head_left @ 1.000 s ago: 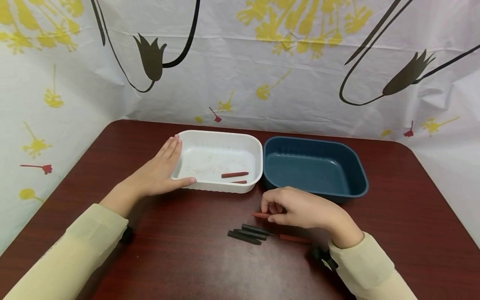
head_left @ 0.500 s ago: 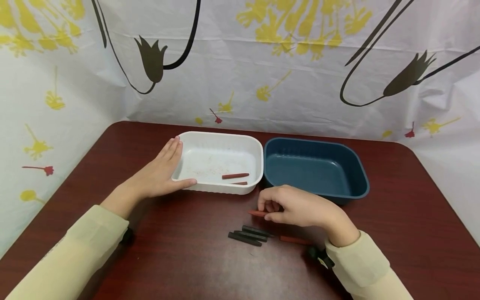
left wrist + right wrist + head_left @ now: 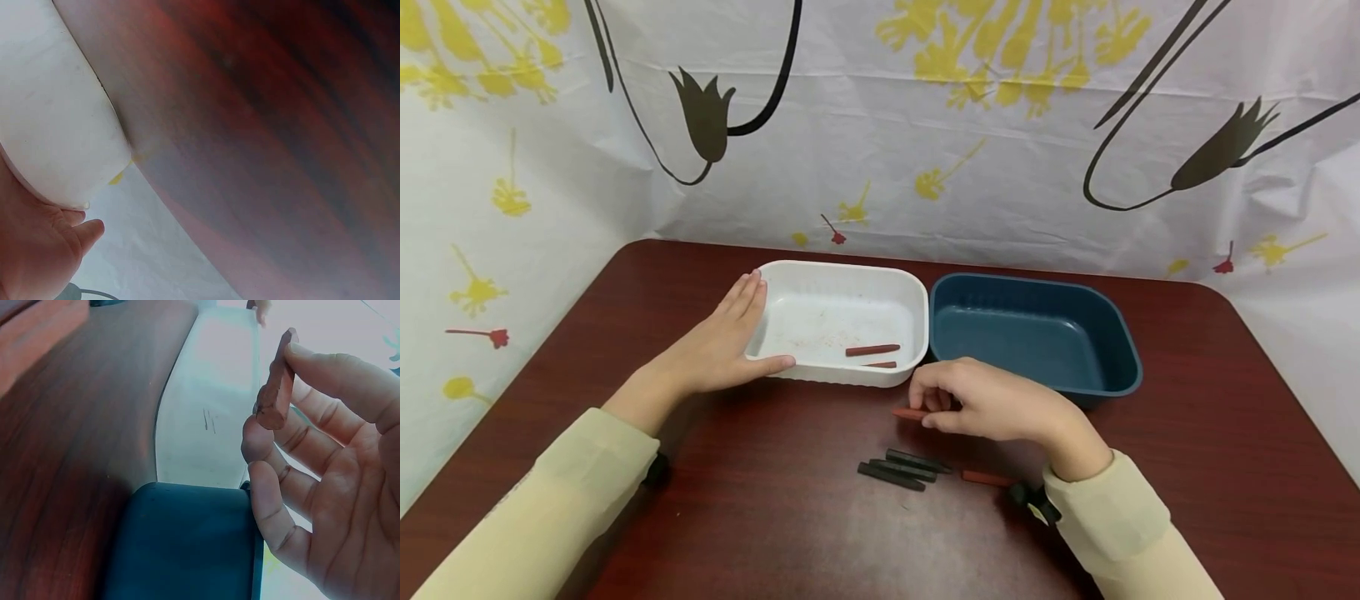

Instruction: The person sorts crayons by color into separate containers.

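My right hand pinches a reddish-brown crayon between thumb and fingers, in front of where the two tubs meet. The crayon's pointed end sticks out to the left in the head view. My left hand lies with straight fingers along the left end of the white tub, thumb on its front rim. Inside that tub two red-brown crayons lie near the front right; the front wall partly hides one. On the table, several black crayons lie side by side, and another red-brown crayon lies right of them.
A dark blue tub stands against the right side of the white one, with nothing in it. Both rest on a dark red wooden table. Behind hangs a white sheet printed with flowers.
My right hand has risen a little and moved left toward the white tub with the pinched crayon. The left hand has stayed at the white tub's end.
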Motion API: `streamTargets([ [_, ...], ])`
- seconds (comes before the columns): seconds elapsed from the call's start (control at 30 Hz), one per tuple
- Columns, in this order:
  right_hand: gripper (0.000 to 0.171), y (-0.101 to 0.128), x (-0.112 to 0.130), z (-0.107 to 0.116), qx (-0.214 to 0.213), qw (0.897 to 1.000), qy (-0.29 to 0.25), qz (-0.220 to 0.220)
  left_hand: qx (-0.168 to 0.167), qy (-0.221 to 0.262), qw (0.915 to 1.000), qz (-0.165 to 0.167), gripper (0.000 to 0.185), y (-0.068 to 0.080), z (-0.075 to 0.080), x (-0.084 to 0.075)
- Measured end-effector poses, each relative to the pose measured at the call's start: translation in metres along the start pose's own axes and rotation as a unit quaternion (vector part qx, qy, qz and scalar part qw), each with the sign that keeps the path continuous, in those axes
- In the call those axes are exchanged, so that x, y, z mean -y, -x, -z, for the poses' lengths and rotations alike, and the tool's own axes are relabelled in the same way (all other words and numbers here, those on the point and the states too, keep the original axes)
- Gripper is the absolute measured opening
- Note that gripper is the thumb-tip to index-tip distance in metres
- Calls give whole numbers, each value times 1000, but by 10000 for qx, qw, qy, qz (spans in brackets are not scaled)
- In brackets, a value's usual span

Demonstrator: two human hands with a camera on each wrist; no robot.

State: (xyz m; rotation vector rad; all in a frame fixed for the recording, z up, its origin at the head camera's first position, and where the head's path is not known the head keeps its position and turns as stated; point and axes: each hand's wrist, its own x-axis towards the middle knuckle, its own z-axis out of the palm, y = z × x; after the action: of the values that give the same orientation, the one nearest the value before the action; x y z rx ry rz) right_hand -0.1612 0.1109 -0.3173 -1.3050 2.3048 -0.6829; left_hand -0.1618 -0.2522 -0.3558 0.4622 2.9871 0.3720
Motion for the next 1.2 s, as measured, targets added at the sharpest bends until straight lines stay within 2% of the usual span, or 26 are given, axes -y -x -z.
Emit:
streamTargets([
  [0.57,11,-12,-4,5,-245,9995,-116,142,-19,15,10000,-12,114,1,1,-1],
  [0.83,9,-17,-3,9,-331,9991,-175,205,87,-7,9999,-53,116,1,1,-1],
  [1.2,9,-23,-5,17,-491,9984,-254,113,30,0,10000,-55,115,1,2,0],
])
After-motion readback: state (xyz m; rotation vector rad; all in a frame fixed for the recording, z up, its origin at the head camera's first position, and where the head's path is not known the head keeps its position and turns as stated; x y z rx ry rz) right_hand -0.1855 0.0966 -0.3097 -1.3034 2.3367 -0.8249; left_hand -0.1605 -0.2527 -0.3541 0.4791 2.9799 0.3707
